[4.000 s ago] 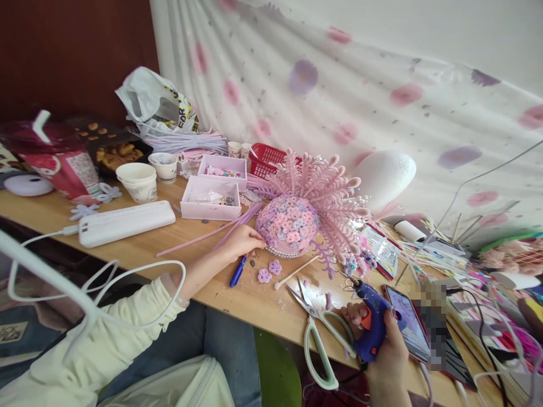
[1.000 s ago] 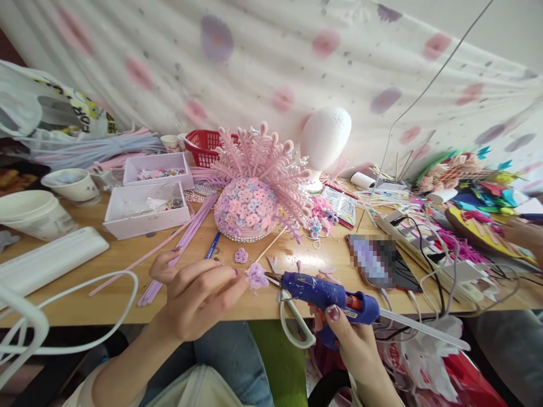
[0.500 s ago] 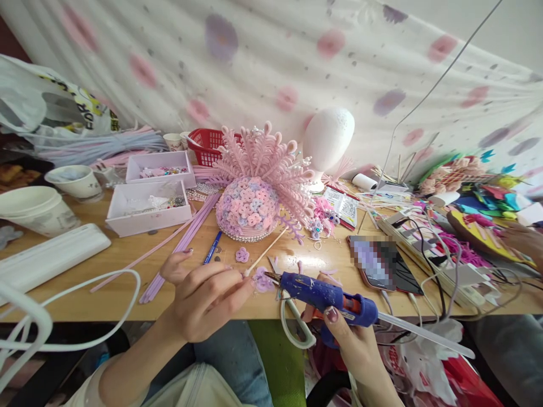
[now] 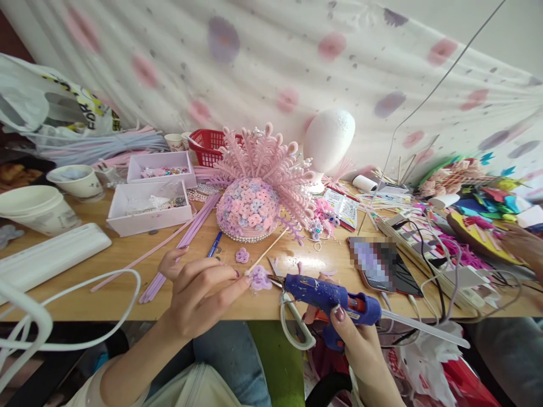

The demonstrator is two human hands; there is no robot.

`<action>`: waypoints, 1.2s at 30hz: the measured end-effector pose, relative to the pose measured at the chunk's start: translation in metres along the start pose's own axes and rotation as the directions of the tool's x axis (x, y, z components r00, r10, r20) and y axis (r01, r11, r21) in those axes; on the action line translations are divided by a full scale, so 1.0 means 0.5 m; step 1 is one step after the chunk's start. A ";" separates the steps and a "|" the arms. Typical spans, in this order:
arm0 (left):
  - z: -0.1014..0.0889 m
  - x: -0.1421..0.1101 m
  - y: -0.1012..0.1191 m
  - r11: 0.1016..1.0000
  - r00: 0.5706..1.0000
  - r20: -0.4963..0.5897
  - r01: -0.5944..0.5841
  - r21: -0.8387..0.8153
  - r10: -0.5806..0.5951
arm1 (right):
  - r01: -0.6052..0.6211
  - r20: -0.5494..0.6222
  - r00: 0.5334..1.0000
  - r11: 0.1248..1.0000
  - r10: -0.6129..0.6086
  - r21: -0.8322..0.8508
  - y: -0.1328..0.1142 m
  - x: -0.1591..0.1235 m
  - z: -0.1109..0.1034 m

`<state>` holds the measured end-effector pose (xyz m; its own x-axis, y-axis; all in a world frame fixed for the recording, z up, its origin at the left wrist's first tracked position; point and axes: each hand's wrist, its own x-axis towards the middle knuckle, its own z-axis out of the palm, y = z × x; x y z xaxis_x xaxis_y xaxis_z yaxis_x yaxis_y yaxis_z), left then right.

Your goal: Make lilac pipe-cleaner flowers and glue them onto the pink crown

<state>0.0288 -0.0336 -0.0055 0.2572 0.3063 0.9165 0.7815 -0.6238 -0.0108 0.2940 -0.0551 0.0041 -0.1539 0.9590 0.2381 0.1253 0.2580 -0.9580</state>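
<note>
My left hand [image 4: 203, 291] pinches a small purple fuzzy flower [image 4: 259, 277] between thumb and fingers at the table's front edge. My right hand [image 4: 352, 333] is wrapped round a blue glue gun [image 4: 316, 291] with a clear glue stick poking out of its back. The gun's metal nozzle points left, just right of the flower. Under the gun lie white-handled scissors [image 4: 292, 328], partly hidden. Beyond my hands rests a dome of pink and purple flowers [image 4: 248, 209] with pink fuzzy plumes [image 4: 267, 150]. A loose flower [image 4: 242, 255] and a thin stick [image 4: 269, 247] lie between.
Purple stems [image 4: 182, 246], a blue pen [image 4: 214, 244] and white boxes [image 4: 149, 215] are on the left, with paper cups [image 4: 36, 206]. A white foam head [image 4: 328, 138] stands behind. Phones [image 4: 377, 265], a power strip [image 4: 428, 260] and cables lie right, near another person's hand [image 4: 521, 246].
The glue gun has shifted slightly right, so its nozzle is now farther from the flower. The flower has moved a little left in my left hand.
</note>
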 end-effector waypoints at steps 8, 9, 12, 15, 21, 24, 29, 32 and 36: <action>0.007 0.004 0.005 1.000 0.999 0.026 0.019 -0.010 -0.019 | 0.018 0.068 0.998 1.000 -0.016 -0.025 -0.002 -0.004 -0.004; 0.008 0.005 0.006 1.000 1.000 0.020 0.018 -0.007 -0.018 | 0.036 0.074 0.997 0.998 -0.032 -0.043 -0.005 -0.002 -0.004; 0.008 0.010 0.009 1.000 1.000 0.009 0.002 -0.010 -0.002 | 0.092 0.065 0.994 0.989 -0.085 -0.114 -0.012 0.005 -0.005; 0.007 0.014 0.010 1.000 1.000 0.009 0.010 -0.028 -0.010 | 0.124 0.043 0.992 0.974 -0.118 -0.189 -0.016 0.009 -0.007; 0.006 0.020 0.009 0.999 1.000 0.014 0.018 -0.048 -0.017 | 0.097 -0.061 0.992 0.966 -0.114 -0.239 0.002 -0.003 -0.012; 0.006 0.020 0.007 0.999 0.999 0.027 0.021 -0.048 -0.020 | 0.055 -0.123 0.989 0.980 -0.080 -0.193 0.017 -0.013 -0.015; 0.008 0.015 0.003 0.999 1.000 0.029 0.006 -0.051 -0.004 | 0.021 -0.136 0.990 0.986 -0.044 -0.165 0.022 -0.015 -0.023; 0.008 0.014 0.003 0.999 1.000 0.023 0.004 -0.050 -0.003 | 0.047 -0.101 0.993 0.980 -0.068 -0.193 0.012 -0.006 -0.026; 0.006 0.019 0.005 0.998 1.000 0.010 0.015 -0.054 -0.014 | 0.063 -0.004 0.998 0.982 -0.065 -0.176 -0.006 0.007 -0.019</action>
<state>0.0348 -0.0301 0.0019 0.2521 0.3226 0.9124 0.7531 -0.6575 0.0243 0.3026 -0.0516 0.0092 -0.1583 0.9407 0.3001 0.2862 0.3346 -0.8978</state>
